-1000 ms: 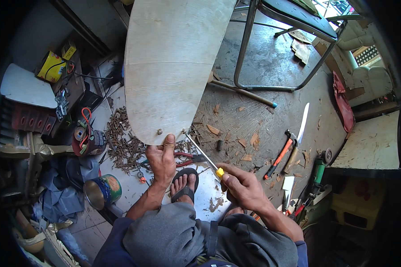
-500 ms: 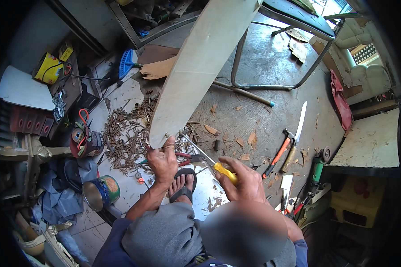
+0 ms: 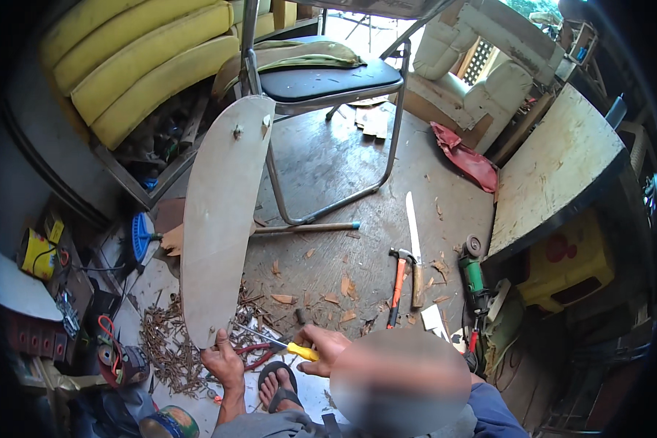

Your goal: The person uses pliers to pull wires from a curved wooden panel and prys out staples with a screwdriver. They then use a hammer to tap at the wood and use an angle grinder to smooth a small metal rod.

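Note:
A long, pale wooden panel (image 3: 223, 219) with rounded ends stands tilted in front of me, its upper end by the folding chair. My left hand (image 3: 225, 363) is closed on its lower end, thumb up against the face near a small fitting. In my right hand (image 3: 327, 349) is a screwdriver (image 3: 302, 352) with a yellow handle, gripped by the fingers. Its shaft points left toward the panel's lower right edge; whether the tip touches is unclear. Red-handled pliers (image 3: 259, 356) lie on the floor between my hands. A blurred patch covers part of my right forearm.
Rusty screws and nails (image 3: 171, 350) are heaped around the panel's foot. To the right lie a hammer (image 3: 397, 285), a long knife (image 3: 413, 241) and a green angle grinder (image 3: 476, 277). The metal folding chair (image 3: 332, 84) stands ahead. Wood chips litter the floor.
My view has tilted up and swung right, so the panel's upper end and the chair now show more fully. Both hands keep their holds on the panel and screwdriver.

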`<state>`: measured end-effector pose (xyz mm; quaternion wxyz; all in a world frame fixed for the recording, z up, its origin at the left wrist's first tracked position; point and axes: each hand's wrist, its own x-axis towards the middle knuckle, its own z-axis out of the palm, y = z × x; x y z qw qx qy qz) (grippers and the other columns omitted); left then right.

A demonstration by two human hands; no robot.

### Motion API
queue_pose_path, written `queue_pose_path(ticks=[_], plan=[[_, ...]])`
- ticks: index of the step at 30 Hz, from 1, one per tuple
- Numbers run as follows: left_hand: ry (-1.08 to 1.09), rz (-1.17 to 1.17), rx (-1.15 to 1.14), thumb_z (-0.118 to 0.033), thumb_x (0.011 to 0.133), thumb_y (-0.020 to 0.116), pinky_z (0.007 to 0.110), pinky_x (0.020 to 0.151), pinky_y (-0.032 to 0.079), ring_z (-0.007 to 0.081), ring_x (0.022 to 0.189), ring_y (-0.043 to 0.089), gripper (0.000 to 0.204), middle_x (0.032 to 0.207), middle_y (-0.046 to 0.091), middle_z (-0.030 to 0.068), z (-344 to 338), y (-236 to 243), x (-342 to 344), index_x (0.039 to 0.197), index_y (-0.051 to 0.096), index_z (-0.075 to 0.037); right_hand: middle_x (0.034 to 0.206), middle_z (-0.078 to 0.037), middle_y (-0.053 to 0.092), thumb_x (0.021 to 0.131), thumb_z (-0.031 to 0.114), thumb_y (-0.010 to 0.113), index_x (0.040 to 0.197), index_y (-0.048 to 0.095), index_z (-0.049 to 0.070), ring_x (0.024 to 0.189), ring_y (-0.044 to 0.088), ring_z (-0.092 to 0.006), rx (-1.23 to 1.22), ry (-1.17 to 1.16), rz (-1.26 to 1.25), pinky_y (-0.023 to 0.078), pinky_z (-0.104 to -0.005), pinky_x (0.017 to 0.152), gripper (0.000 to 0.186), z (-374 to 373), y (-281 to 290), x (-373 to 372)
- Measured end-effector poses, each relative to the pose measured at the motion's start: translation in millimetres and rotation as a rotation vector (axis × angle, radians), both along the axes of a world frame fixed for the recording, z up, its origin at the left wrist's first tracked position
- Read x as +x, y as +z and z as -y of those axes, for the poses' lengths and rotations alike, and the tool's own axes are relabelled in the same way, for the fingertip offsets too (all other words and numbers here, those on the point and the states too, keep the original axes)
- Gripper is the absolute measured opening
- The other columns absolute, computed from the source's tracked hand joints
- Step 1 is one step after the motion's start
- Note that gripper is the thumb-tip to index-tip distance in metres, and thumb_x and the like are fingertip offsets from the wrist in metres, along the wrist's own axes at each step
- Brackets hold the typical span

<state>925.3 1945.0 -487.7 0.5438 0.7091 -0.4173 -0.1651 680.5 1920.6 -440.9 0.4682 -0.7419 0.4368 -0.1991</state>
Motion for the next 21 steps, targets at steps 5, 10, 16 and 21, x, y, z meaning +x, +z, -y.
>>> queue_pose_path(ticks=[5, 10, 16, 21], plan=[[-0.006, -0.025, 0.029, -0.024, 0.102, 0.066, 0.038, 0.081, 0.052, 0.0261, 0.088, 0.069, 0.038, 0.103, 0.074, 0.0195, 1.0, -13.0, 10.5, 0.113, 0.065, 0.012, 0.087, -0.014, 0.065, 0.098, 0.027, 0.065, 0.119, 0.066, 0.006, 0.067, 0.065, -0.033, -0.27, -0.092, -0.167, 0.053, -0.0452, 0.062, 0.03, -10.7, 1.6, 3.2], [0.087, -0.001, 0.055, -0.031, 0.101, 0.068, 0.035, 0.061, 0.044, 0.0173, 0.063, 0.056, 0.043, 0.075, 0.066, 0.0098, -6.9, -43.3, 30.8, 0.081, 0.063, 0.006, 0.076, 0.001, 0.059, 0.103, 0.035, 0.061, 0.122, 0.058, 0.0, 0.055, 0.05, -0.0075, 1.039, -0.082, 0.304, 0.043, -0.0288, 0.049, 0.041, 5.2, 20.1, -0.2], [0.149, 0.001, 0.116, -0.038, 0.101, 0.067, 0.032, 0.043, 0.032, 0.0114, 0.042, 0.045, 0.062, 0.048, 0.053, 0.0018, -5.0, -26.6, 24.2, 0.053, 0.053, -0.001, 0.096, -0.016, 0.065, 0.093, 0.022, 0.067, 0.119, 0.057, 0.002, 0.086, 0.068, -0.0341, -0.268, -0.02, -0.071, 0.054, -0.0451, 0.066, 0.034, -10.7, -5.7, 7.8], [0.037, -0.173, 0.072, -0.018, 0.1, 0.068, 0.034, 0.081, 0.053, 0.0207, 0.09, 0.069, 0.03, 0.104, 0.075, 0.0161, 4.4, -10.1, 15.1, 0.114, 0.067, 0.009, 0.075, -0.002, 0.06, 0.102, 0.032, 0.062, 0.114, 0.062, 0.003, 0.059, 0.06, -0.0165, 0.441, -0.088, 0.154, 0.049, -0.0328, 0.053, 0.031, -7.5, 5.5, 7.0]])
